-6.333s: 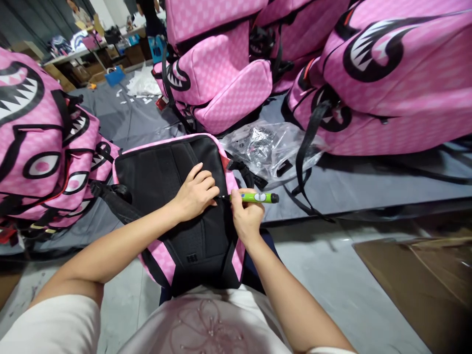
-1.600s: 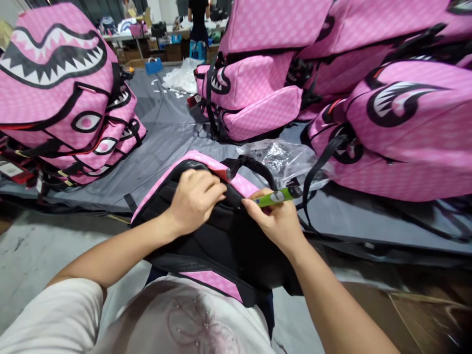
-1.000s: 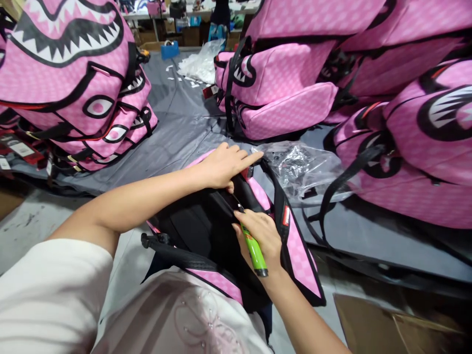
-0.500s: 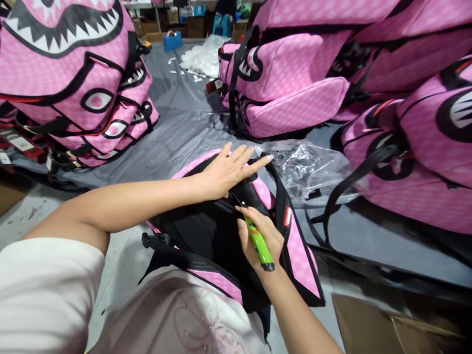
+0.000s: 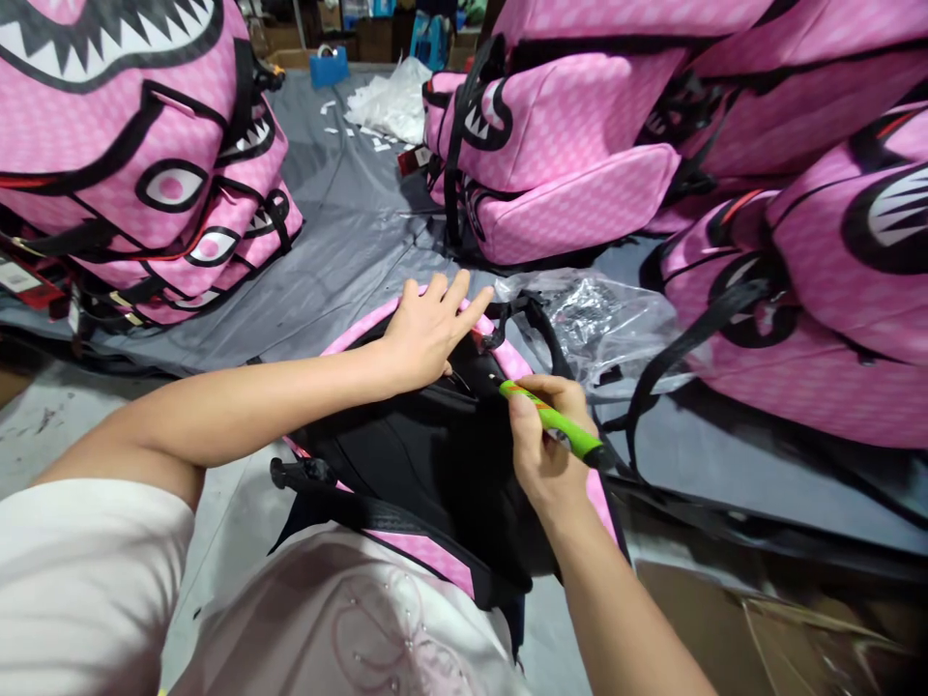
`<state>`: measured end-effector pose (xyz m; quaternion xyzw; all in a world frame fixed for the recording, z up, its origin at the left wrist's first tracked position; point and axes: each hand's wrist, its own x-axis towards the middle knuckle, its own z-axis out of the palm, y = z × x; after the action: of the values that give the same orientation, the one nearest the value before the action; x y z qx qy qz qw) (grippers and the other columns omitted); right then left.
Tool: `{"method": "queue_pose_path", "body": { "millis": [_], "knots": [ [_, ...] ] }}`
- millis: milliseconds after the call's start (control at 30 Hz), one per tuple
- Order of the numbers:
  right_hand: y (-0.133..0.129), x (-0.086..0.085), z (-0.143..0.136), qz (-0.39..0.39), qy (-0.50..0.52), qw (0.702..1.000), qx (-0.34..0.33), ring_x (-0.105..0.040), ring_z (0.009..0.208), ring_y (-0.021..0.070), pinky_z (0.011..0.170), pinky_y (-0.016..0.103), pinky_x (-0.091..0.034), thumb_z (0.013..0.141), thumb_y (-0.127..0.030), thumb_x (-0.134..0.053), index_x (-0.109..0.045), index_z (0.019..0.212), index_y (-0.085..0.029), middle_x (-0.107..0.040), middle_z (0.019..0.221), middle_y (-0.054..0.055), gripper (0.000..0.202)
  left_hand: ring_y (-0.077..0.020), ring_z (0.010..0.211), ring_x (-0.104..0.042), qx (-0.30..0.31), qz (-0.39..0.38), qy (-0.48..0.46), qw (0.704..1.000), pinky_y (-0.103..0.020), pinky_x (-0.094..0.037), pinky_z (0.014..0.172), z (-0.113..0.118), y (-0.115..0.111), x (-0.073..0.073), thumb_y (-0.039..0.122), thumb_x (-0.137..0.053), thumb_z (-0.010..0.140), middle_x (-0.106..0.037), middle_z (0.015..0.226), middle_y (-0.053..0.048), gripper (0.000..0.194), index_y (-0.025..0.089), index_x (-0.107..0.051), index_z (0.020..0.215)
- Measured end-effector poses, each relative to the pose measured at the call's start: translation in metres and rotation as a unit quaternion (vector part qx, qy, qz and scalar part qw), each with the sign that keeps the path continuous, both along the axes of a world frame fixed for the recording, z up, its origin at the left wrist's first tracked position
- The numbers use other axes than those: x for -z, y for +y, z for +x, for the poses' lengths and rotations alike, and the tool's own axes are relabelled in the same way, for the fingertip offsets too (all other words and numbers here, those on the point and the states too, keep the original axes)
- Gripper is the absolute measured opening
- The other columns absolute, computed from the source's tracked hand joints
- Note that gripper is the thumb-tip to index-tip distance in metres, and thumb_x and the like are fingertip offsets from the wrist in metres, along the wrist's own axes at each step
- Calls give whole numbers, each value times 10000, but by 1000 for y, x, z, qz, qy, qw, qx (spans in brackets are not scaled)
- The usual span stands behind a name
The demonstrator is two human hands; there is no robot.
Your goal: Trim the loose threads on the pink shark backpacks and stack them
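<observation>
A pink and black backpack [image 5: 406, 454] lies in front of me at the table's edge, its black side facing up. My left hand [image 5: 427, 333] rests on the backpack's far part, fingers spread, near its pink border. In my right hand [image 5: 551, 464] is a green marker [image 5: 562, 428] with a black end, gripped between thumb and fingers. Its tip points left, at the black fabric just right of my left hand; whether it touches I cannot tell. A black strap and buckle [image 5: 304, 474] lie along the near edge.
Stacked pink backpacks stand at left [image 5: 174, 188] and right [image 5: 580, 155]. A clear plastic bag [image 5: 601, 324] lies right of my hands on the grey table cover [image 5: 348, 232]. Farther back are a blue tape dispenser [image 5: 330, 68] and a white plastic bag [image 5: 395, 101].
My right hand has moved right and up with the marker, which now lies more level and points left. My left hand has shifted slightly left, uncovering a strap by the far border.
</observation>
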<state>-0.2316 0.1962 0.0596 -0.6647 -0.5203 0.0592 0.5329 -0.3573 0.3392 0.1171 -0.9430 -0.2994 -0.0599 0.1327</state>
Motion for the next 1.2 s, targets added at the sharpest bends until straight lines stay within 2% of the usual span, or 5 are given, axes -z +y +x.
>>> {"method": "queue_pose_path", "body": {
  "millis": [233,433,700,967,1200],
  "knots": [
    [21,-21,16,-88,-115,971,-189,-703,853,235,810,388,-526,847,-349,-695,-700,917,-242,-746,909,42,128,-373,1248,-418,-12,-6,5,1000,-473,-398,955,2,0,0,441,-818,708,-346,1544,-190,995,163,-317,1522],
    [14,-38,29,-157,-141,940,-267,-696,934,220,833,357,-549,891,-356,-661,-718,1092,-226,-718,1046,77,246,-336,1278,-388,-26,-4,27,999,-441,-385,975,2,-2,-2,471,-731,777,-322,1557,-151,911,202,-291,1528],
    [15,-35,30,-149,-203,937,-242,-725,904,245,836,409,-519,889,-306,-665,-679,1125,-223,-767,1043,58,250,-309,1264,-416,-37,11,31,999,-433,-403,939,4,1,1,355,-597,869,-360,1539,-119,707,229,-326,1510],
    [21,-41,29,-170,-254,913,-271,-724,948,240,868,437,-467,894,-212,-649,-670,1130,-236,-768,1080,43,238,-311,1248,-441,-32,14,23,999,-437,-414,930,5,3,2,353,-602,876,-411,1502,-120,665,220,-375,1487],
    [28,-48,28,-175,-283,897,-291,-730,950,240,855,425,-507,882,-160,-619,-686,1113,-240,-769,1077,49,253,-308,1243,-441,-35,11,21,999,-429,-409,933,7,3,4,355,-600,881,-415,1497,-114,653,231,-381,1483]
  ]
}}
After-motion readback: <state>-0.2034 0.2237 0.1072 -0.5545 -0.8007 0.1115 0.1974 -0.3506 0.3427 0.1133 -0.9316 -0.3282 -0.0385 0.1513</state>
